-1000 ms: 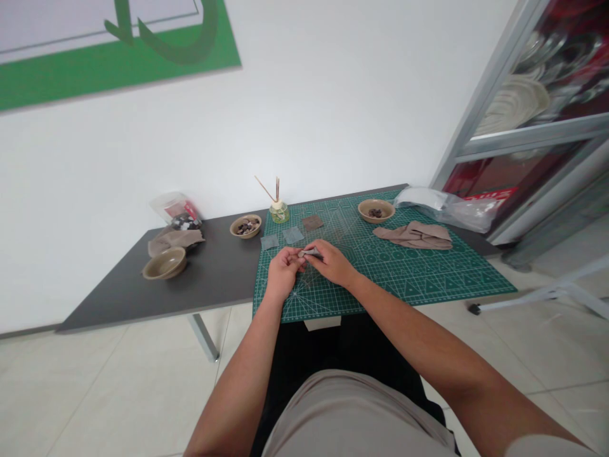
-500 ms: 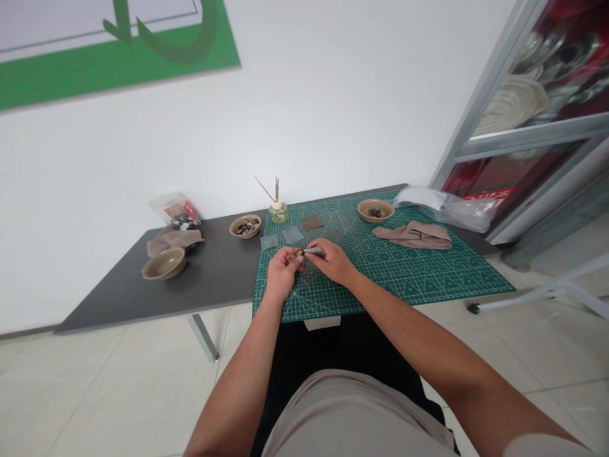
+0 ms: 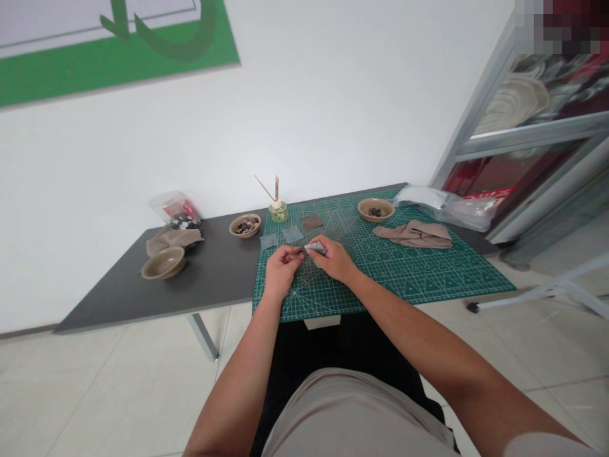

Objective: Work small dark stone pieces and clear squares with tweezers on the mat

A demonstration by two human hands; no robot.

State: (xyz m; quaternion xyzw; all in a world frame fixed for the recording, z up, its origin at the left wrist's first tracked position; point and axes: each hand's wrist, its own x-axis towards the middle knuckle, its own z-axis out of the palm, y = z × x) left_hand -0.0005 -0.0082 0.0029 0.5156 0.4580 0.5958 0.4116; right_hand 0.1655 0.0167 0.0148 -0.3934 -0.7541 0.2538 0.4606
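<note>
Above the green cutting mat [image 3: 409, 276], my two hands are close together. My left hand [image 3: 281, 266] is closed, its fingertips pinching a small dark stone-like piece [image 3: 301, 252] that is mostly hidden. A folded scrap of grey cloth [image 3: 314, 247] is held in my right hand [image 3: 333, 259], its tip pointing toward that piece. Just beyond the hands lie two grey-blue cloth squares, one at the left [image 3: 269, 241] and one nearer the middle [image 3: 293, 234], plus a brown cloth square [image 3: 313, 221].
A bowl of mixed small stones [image 3: 245, 225] stands left of the reed diffuser [image 3: 278, 210]. Right of it are a bowl with a few dark stones [image 3: 375, 210], a crumpled brown cloth [image 3: 413, 234] and a clear plastic bag [image 3: 447, 206]. Farther left sits another bowl [image 3: 164, 263].
The grey cloth in my right hand has shifted and now shows more of its surface, its tip slightly apart from my left fingertips. The small piece has turned in my left fingers.
</note>
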